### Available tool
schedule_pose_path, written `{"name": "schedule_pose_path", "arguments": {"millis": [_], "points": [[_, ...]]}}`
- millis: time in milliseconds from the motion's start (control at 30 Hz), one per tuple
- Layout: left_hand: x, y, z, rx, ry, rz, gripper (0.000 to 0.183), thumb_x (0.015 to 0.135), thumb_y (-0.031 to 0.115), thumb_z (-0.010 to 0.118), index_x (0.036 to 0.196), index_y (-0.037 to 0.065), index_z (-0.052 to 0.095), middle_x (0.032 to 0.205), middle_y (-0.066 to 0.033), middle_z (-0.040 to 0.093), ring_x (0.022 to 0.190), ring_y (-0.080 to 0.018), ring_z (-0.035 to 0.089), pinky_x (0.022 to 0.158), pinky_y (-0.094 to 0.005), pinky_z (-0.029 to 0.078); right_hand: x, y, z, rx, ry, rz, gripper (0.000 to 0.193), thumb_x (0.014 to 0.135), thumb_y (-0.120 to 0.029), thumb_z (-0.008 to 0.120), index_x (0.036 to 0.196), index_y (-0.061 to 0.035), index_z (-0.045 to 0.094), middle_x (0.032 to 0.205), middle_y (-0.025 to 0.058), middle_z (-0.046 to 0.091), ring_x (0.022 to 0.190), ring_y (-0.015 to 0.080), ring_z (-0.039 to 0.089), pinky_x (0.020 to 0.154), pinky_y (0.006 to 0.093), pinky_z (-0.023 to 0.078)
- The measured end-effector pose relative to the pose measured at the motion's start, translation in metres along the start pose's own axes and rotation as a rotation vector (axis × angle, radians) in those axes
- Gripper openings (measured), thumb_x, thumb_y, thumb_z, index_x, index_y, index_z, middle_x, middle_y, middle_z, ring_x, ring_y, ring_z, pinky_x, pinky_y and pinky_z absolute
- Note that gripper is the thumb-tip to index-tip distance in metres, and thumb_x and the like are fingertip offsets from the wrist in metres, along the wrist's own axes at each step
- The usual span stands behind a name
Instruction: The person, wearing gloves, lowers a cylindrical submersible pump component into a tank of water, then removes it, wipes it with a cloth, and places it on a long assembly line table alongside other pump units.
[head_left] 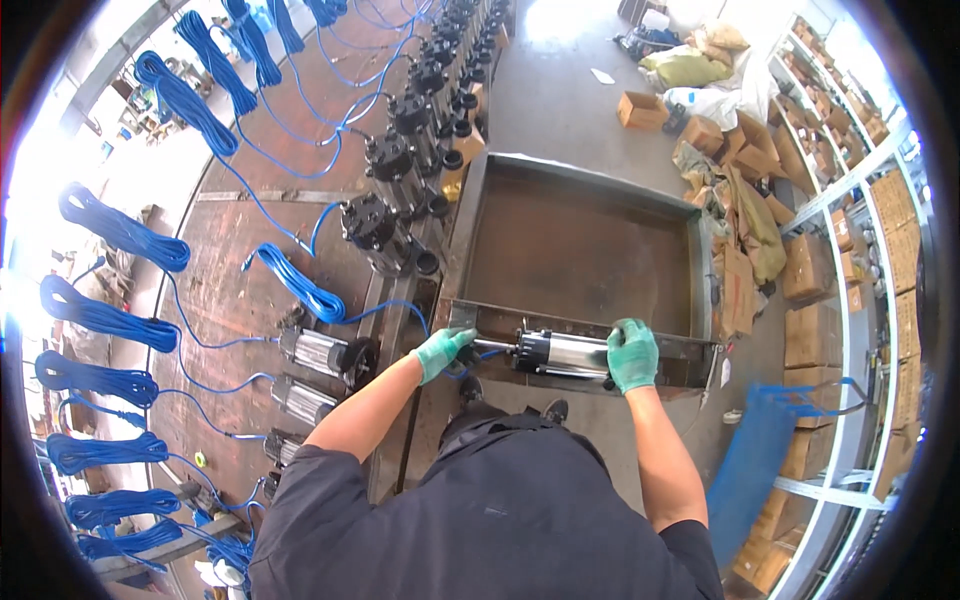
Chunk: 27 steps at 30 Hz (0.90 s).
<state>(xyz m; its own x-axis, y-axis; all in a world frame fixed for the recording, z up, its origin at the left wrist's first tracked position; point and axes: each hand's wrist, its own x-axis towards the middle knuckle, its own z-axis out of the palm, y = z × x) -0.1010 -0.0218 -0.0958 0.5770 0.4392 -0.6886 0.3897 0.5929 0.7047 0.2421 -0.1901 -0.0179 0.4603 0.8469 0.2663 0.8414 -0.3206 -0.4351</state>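
A silver cylindrical pump motor (570, 353) with a black collar lies sideways before me, across the near edge of a metal tray. From its left end sticks out a thin metal shaft (494, 345). My left hand (446, 354), in a green glove, is closed at the shaft's outer end, and its fingertips are partly hidden. A blue cable (405, 306) runs to that spot from the bench. My right hand (632, 356), also green-gloved, wraps over the motor's right end from above. Its thumb side is hard to see.
The rusty tray (580, 170) extends ahead. On the left bench (240, 215) stand several upright pumps (375, 230) in a row, others lying down, with coiled blue cables (125, 228). Shelving (850, 200) and cardboard boxes (812, 335) line the right; a blue panel (750, 470) stands near them.
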Motion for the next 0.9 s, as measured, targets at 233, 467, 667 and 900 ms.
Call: {"name": "schedule_pose_path", "arguments": {"millis": [233,467,667,900], "points": [[-0.006,0.001,-0.006,0.358,-0.049,0.250,0.041,0.098,0.023,0.067,0.132,0.002,0.056,0.100,-0.0092,0.073,0.087,-0.0186,0.070,0.075,-0.0335,0.056,0.000,0.001,0.003,0.008,-0.003,-0.002,0.012,0.086,-0.015,0.063,0.091,-0.0060,0.069,0.095,0.0163,0.067,0.090,0.0377,0.063,0.082,0.0477,0.052],[-0.002,0.023,0.007,1.409,0.289,0.435,0.044,0.094,0.048,0.065,0.106,0.006,0.068,0.088,-0.0198,0.073,0.081,-0.0382,0.071,0.072,-0.0480,0.056,0.001,0.001,0.003,-0.001,0.029,0.013,0.011,0.085,-0.014,0.064,0.089,-0.0064,0.070,0.093,0.0165,0.068,0.089,0.0379,0.064,0.082,0.0477,0.052],[-0.016,0.068,0.014,0.234,0.048,-0.370,0.060,0.098,0.064,0.053,0.104,0.006,0.068,0.083,-0.0089,0.075,0.064,-0.0214,0.070,0.056,-0.0358,0.050,0.000,0.001,0.001,0.002,0.018,0.020,0.011,0.085,-0.015,0.064,0.089,-0.0065,0.070,0.093,0.0168,0.068,0.088,0.0382,0.063,0.081,0.0483,0.052],[-0.004,0.005,0.003,0.214,-0.035,0.320,0.022,0.096,0.015,0.070,0.113,0.006,0.059,0.095,-0.0033,0.064,0.079,-0.0118,0.060,0.066,-0.0268,0.052,-0.001,0.002,0.004,0.010,0.034,0.016,0.011,0.085,-0.015,0.064,0.089,-0.0062,0.070,0.093,0.0173,0.068,0.088,0.0387,0.063,0.081,0.0487,0.052]]}}
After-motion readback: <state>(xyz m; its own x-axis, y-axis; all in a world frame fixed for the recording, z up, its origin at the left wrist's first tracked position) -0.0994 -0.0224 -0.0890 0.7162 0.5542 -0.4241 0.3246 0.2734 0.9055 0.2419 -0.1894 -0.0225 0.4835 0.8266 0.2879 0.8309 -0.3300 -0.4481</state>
